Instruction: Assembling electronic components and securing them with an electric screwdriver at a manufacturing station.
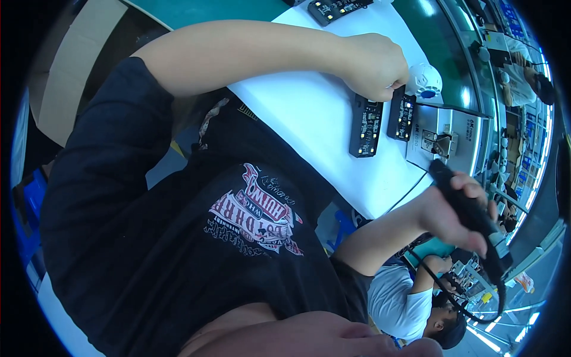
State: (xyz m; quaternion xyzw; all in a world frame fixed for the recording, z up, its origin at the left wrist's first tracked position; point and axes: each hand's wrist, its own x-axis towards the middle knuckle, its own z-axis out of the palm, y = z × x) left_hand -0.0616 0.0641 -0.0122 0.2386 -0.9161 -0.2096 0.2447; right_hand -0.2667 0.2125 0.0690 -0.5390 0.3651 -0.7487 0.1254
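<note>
My left hand reaches across the white work surface with its fingers curled closed. Its fingertips lie over the upper ends of two black modules with exposed circuit boards, the left module and the right module. Whatever is pinched there is hidden. In my right hand is a black corded electric screwdriver, wrapped by the fingers and raised off the table, its cable looping down. Near its upper end stands a silver box with a metal mechanism, which looks like a screw feeder. A white domed device with a dark blue round part sits beside my left hand.
Another black module lies at the far edge of the white surface. An open cardboard box stands at the far left. Two co-workers sit nearby, one in a white shirt at lower right, one at upper right.
</note>
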